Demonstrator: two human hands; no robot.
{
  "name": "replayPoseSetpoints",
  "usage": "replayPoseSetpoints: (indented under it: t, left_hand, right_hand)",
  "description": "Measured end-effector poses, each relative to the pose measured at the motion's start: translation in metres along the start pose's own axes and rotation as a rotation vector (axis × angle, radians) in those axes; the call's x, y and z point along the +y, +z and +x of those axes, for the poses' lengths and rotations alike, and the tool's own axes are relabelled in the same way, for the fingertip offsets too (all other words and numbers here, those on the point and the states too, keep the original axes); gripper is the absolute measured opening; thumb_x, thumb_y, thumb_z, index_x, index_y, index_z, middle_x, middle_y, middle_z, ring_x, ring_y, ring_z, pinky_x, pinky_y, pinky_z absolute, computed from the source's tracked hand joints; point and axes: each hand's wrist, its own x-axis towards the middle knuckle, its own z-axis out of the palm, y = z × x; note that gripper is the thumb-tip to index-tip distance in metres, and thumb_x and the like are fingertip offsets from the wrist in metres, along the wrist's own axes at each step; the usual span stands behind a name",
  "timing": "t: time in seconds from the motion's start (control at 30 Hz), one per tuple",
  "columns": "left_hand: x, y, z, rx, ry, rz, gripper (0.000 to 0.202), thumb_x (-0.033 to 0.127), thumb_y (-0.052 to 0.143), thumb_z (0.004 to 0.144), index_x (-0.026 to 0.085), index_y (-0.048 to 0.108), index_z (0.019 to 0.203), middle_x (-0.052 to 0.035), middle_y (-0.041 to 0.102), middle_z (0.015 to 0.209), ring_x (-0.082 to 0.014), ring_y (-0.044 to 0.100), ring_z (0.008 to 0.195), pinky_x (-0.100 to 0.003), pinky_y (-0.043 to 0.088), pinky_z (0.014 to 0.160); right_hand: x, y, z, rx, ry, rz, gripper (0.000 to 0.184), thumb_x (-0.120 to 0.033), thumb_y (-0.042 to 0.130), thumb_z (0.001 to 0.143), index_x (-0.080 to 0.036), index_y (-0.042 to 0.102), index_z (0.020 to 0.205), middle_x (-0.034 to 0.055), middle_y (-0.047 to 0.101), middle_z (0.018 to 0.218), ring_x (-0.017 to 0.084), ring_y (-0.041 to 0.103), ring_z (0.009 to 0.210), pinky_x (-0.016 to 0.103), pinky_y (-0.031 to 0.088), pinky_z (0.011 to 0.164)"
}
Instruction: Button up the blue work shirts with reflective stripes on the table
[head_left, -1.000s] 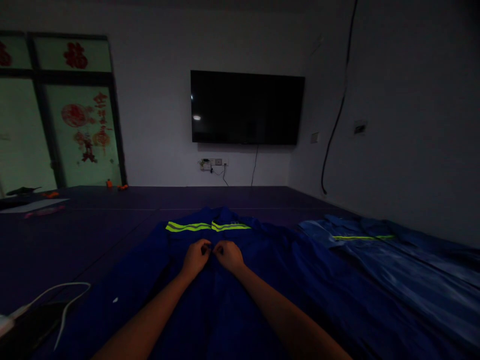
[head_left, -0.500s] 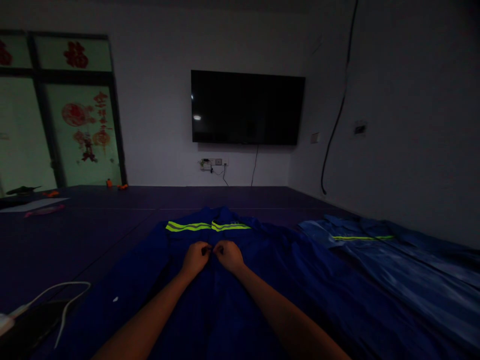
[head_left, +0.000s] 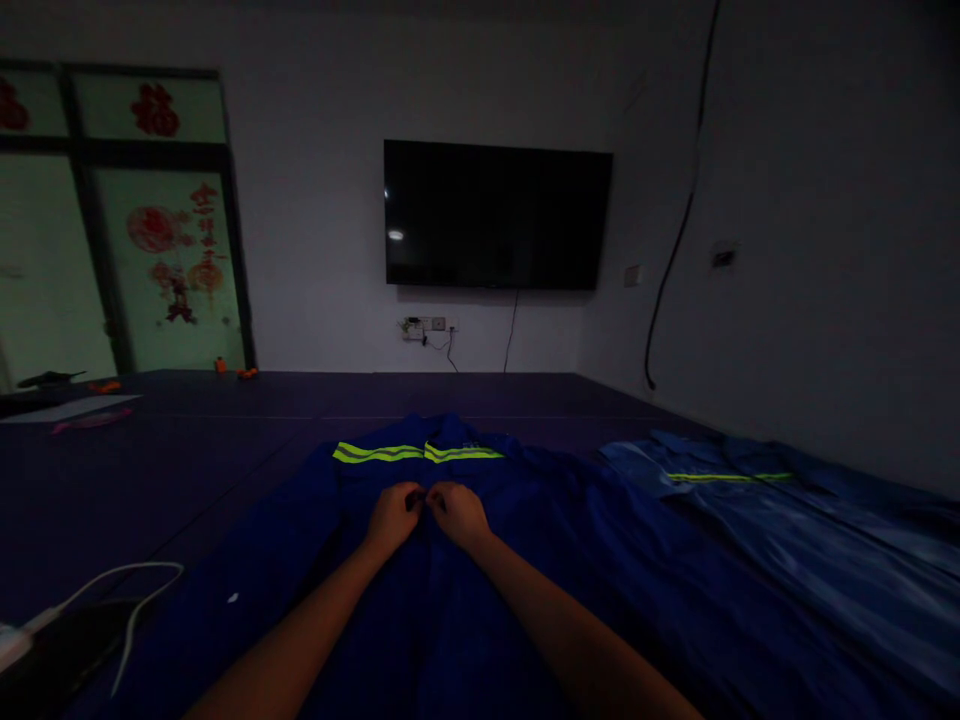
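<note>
A dark blue work jacket (head_left: 525, 560) with yellow reflective stripes lies spread flat in front of me on a dark purple surface. My left hand (head_left: 392, 515) and my right hand (head_left: 459, 513) meet at the jacket's front closure, just below the stripes. Both hands have their fingers pinched on the fabric edges there, thumbs almost touching. What exactly sits between the fingertips is too dark to make out.
A second blue jacket (head_left: 765, 520) with a reflective stripe lies to the right, near the wall. A white cable (head_left: 112, 590) and a dark device lie at the lower left. A black television (head_left: 496, 215) hangs on the far wall; small items lie at the far left.
</note>
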Motion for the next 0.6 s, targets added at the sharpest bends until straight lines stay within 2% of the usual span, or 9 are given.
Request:
replayPoseSetpoints:
  t: [0.47, 0.6]
  left_hand:
    - [-0.0057, 0.0017, 0.0026, -0.018, -0.015, -0.045, 0.021, 0.006, 0.051, 0.068, 0.014, 0.067, 0.079, -0.0059, 0.068, 0.083, -0.0150, 0.061, 0.079, -0.026, 0.046, 0.074]
    - [-0.0070, 0.0014, 0.0024, 0.003, 0.025, -0.009, 0.019, 0.005, 0.053, 0.066, 0.015, 0.066, 0.076, -0.0046, 0.065, 0.078, -0.0144, 0.060, 0.077, -0.026, 0.046, 0.073]
  right_hand:
    - [0.0033, 0.0044, 0.0030, 0.018, 0.026, 0.102, 0.015, -0.017, 0.053, 0.070, -0.019, 0.066, 0.077, 0.0022, 0.067, 0.074, 0.013, 0.059, 0.067, 0.020, 0.034, 0.054]
    - [0.0042, 0.0061, 0.0034, 0.029, 0.022, 0.113, 0.015, -0.017, 0.053, 0.070, -0.018, 0.065, 0.077, 0.0029, 0.067, 0.073, 0.013, 0.059, 0.068, 0.020, 0.034, 0.054]
